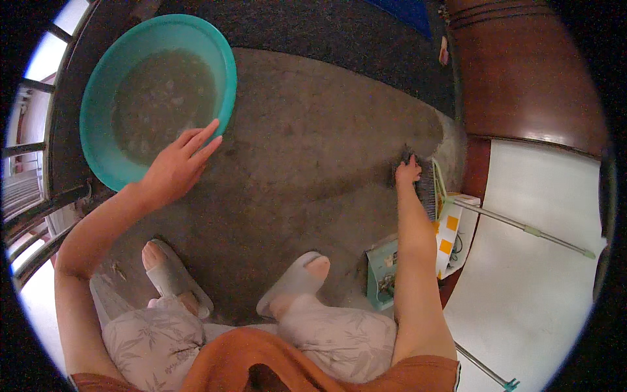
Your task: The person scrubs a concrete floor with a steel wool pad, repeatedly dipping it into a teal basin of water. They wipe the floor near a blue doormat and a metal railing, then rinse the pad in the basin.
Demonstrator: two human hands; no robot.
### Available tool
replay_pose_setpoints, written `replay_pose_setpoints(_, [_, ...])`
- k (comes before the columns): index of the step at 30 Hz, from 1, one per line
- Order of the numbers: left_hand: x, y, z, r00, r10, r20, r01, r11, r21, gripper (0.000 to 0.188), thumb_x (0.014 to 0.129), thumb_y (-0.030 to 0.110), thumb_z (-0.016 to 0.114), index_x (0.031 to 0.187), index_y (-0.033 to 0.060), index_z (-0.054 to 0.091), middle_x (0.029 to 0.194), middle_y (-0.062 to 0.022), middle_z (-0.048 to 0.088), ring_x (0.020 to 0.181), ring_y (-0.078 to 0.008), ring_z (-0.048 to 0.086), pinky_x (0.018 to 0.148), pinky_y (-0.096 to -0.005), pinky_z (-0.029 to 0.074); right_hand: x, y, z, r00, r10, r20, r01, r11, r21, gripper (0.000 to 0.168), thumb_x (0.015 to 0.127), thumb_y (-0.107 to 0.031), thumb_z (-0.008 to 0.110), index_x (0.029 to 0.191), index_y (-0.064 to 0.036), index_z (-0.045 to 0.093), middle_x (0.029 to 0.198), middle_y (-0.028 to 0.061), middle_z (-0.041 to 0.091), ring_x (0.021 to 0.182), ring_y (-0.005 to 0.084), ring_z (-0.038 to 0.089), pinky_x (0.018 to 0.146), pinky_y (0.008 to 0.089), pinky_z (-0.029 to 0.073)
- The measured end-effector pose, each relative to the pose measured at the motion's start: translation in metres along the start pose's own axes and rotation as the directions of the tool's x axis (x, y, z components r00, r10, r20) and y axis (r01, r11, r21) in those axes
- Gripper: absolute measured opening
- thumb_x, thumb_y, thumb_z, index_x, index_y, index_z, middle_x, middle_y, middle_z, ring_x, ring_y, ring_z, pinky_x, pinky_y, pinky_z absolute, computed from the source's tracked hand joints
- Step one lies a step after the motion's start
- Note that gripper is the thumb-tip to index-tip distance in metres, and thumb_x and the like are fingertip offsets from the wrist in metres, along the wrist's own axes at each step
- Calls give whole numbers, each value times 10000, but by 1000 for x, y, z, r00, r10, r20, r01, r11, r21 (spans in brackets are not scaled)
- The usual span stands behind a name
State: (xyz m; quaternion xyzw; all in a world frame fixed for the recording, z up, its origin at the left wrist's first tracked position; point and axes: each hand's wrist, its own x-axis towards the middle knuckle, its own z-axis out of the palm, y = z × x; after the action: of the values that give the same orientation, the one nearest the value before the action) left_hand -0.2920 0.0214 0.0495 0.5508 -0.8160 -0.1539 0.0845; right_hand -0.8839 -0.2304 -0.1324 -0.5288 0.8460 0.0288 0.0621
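A turquoise plastic basin [227, 63] of murky water [166, 98] stands at the upper left. My left hand [176, 164] lies across its near right rim with the fingers stretched out and partly spread, holding nothing. To the right, my right hand [408, 172] is low over the floor with its fingers around a dark, fuzzy clump [407, 154]. What the clump consists of is too blurred to tell. Right beside that hand are the dark bristles [428, 188] of a broom with a pale green head [439, 179] and metal handle [494, 215].
A pale green dustpan [376, 274] with debris in it sits partly behind my right forearm. Beside it is a white and orange box [448, 240]. Brown wooden furniture [529, 83] borders the right, a dark mat [318, 34] the far side. My slippered feet rest on the concrete floor [303, 127].
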Motion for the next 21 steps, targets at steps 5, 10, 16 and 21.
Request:
replay_pose_setpoints(5, [10,0,9,1000,31,-3,-31,999,-36,711,761,-6,664,1422,22,402,1576,-171,267,1280,-381,442,1066,-438,432,39,-34,-9,925,-375,-66,363,920,-146,649,868,-143,625,1481,-213,424,1414,135,462,1315,339,382,1020,511,343])
replay_pose_setpoints(10, [6,0,5,1000,23,-8,-23,999,-45,649,773,12,649,1389,7,442,1551,-164,314,1236,-361,478,1024,-425,466,-57,-143,-9,704,-687,-182,695,718,-22,639,805,4,623,1399,-211,531,1397,125,478,1188,367,463,1009,461,404])
replay_pose_setpoints(16, [4,-6,16,1000,26,-10,-27,999,-47,696,773,11,662,1421,32,409,1582,-163,264,1289,-387,441,1058,-444,441,-217,-212,-16,301,-950,-89,947,286,146,739,768,23,595,1446,-237,459,1467,116,427,1178,415,468,1005,526,410])
replay_pose_setpoints(21, [8,-1,12,997,44,-63,-45,999,-26,646,768,36,667,1382,27,467,1547,-146,327,1267,-356,466,1018,-438,477,-345,-199,-12,-87,-984,157,941,-29,338,673,824,-16,543,1445,-258,453,1507,106,379,1222,418,464,1030,523,400])
